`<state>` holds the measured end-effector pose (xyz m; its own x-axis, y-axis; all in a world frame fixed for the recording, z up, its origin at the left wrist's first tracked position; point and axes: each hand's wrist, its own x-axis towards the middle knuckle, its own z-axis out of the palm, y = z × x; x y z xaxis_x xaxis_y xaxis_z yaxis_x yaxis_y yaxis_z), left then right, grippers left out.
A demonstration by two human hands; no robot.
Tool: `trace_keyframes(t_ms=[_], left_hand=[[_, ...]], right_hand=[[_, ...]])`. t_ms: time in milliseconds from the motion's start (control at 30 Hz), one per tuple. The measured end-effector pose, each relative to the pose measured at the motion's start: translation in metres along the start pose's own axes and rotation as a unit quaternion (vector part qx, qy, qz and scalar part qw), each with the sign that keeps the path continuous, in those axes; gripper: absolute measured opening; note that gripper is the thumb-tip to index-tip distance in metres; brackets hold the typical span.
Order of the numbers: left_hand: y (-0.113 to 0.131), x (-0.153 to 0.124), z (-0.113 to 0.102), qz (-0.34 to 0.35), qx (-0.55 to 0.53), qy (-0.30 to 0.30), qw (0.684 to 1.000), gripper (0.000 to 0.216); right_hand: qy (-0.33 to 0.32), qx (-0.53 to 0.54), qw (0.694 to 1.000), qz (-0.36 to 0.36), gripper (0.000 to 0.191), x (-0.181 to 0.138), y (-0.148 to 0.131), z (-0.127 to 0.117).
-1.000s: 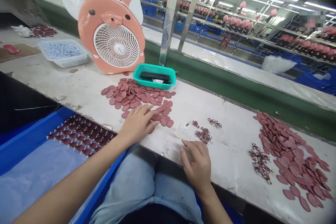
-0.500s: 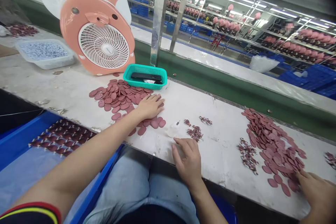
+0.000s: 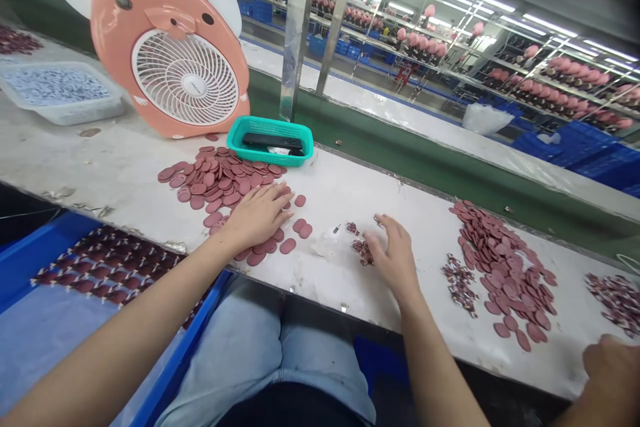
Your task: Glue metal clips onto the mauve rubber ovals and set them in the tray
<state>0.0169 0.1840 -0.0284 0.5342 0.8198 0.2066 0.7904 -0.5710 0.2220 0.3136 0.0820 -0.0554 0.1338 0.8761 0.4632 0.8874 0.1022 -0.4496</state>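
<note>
My left hand lies flat with its fingers apart on the edge of a heap of flat pink oval discs, holding nothing I can see. My right hand reaches over a small cluster of printed pieces, its fingertips at the cluster, with nothing visible in its grip. Farther right are a second heap of pink discs and another printed cluster. A co-worker's hand sits at the lower right corner, beside a third cluster.
A pink animal-shaped fan and a teal basket holding a black remote-like object stand behind the discs. At the left are a plastic tub and a blue bin with rows of pieces. Shelves of pink items fill the background.
My right hand has moved forward from the table's front edge onto the small cluster. My left hand has shifted slightly on the discs. The co-worker's hand has drawn back toward the lower right corner.
</note>
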Motion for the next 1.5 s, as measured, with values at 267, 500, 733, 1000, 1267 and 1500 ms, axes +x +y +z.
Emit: trace_keyframes(t_ms=[267, 500, 733, 1000, 1267, 1500], left_hand=[[0.004, -0.047, -0.014, 0.007, -0.047, 0.101, 0.994, 0.041], [-0.004, -0.107, 0.002, -0.027, -0.086, 0.21, 0.974, 0.031], [0.003, -0.136, 0.025, -0.011, 0.056, 0.212, 0.976, 0.051], [0.009, -0.15, 0.044, -0.008, 0.07, 0.214, 0.974, 0.057], [0.029, -0.15, 0.045, -0.025, -0.032, 0.324, 0.945, 0.015], [0.016, -0.153, 0.048, 0.019, -0.104, 0.317, 0.942, 0.042]], right_hand=[[-0.144, -0.037, 0.989, -0.007, 0.044, 0.002, 0.007, 0.02], [-0.173, -0.004, 0.984, -0.051, 0.036, -0.026, -0.013, 0.001], [-0.124, 0.0, 0.991, -0.047, 0.038, 0.071, 0.016, 0.004], [-0.087, -0.086, 0.989, 0.088, 0.036, 0.249, 0.055, 0.087], [-0.091, -0.081, 0.984, 0.129, 0.031, 0.25, 0.053, 0.086], [-0.145, 0.004, 0.987, 0.074, 0.019, 0.155, 0.028, 0.031]])
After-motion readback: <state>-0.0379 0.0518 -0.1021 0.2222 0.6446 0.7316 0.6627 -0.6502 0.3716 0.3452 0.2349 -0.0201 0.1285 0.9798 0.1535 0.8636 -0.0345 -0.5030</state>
